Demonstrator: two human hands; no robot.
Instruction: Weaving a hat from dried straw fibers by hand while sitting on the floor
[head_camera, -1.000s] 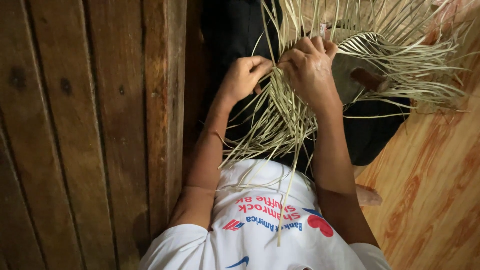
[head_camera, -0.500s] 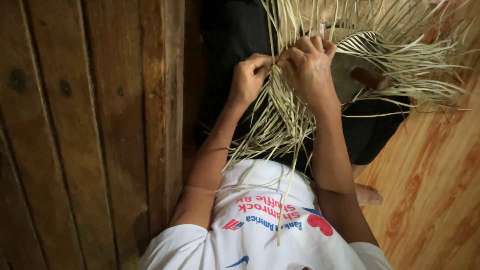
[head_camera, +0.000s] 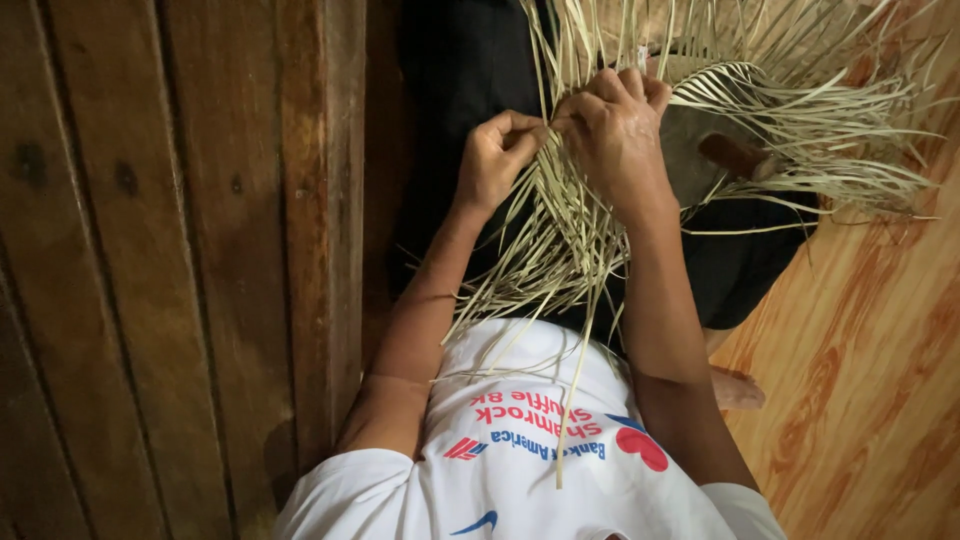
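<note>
— Pinching strips (head_camera: 560, 230) with both hands, above the lap (head_camera: 450, 70). Left hand (head_camera: 495, 155) closed tight on a few strands, thumb pressed to fingertips. Right hand (head_camera: 615, 140) curled narrow over more strands, just beside the left, knuckles up.

— How far along?

— Somewhere short of halfway, judging by the look alone. Woven so far: only a small dense patch (head_camera: 740, 85), draped over a dark rounded block (head_camera: 700, 150) (with a brown peg-like piece poking out at its side). Left loose: nearly all the rest, fanning upward, out to the right, and down across the shirt (head_camera: 520, 470).

— Any finished edge?

— None visible. Free ends all round, some long enough to trail past the chest.

— And around the work?

— Dark planks (head_camera: 150, 270) to the left, orange-grained floor (head_camera: 860, 380) to the right.
</note>
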